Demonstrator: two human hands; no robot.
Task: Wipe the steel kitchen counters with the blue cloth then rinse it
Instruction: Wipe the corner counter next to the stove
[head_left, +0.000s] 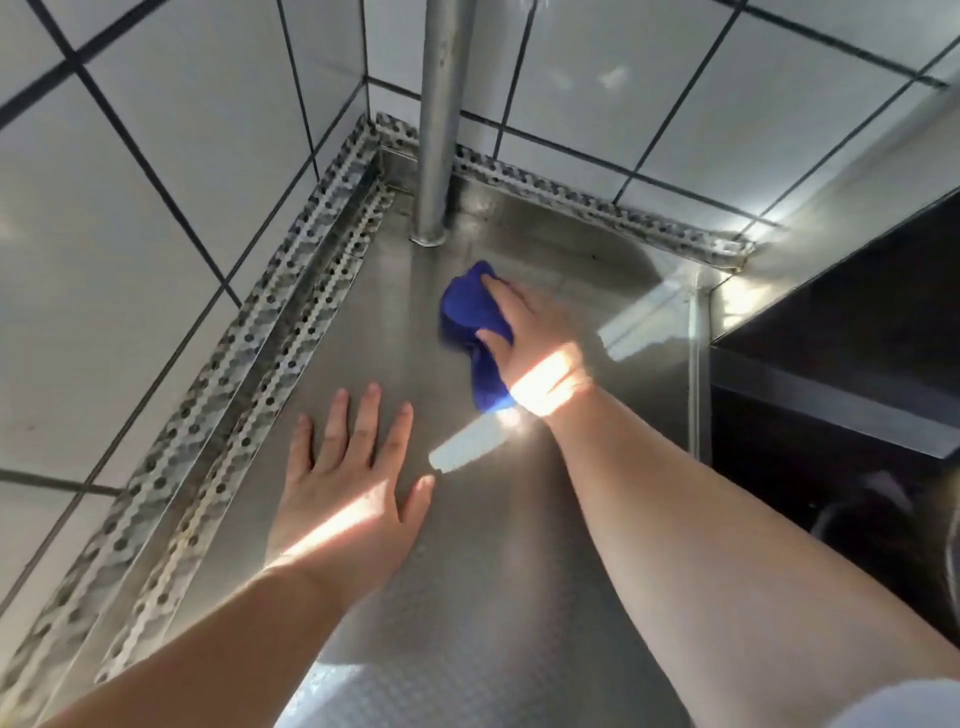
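The textured steel counter (467, 545) fills the corner. The left hand (345, 499) lies flat on it, fingers spread apart. The right hand (524, 343) presses the crumpled blue cloth (470, 317), fingers closed over its right edge.

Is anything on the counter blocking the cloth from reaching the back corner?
Only the steel pole, standing on the counter near that corner, just beyond the blue cloth under the right hand. The left hand rests flat, nearer the camera.
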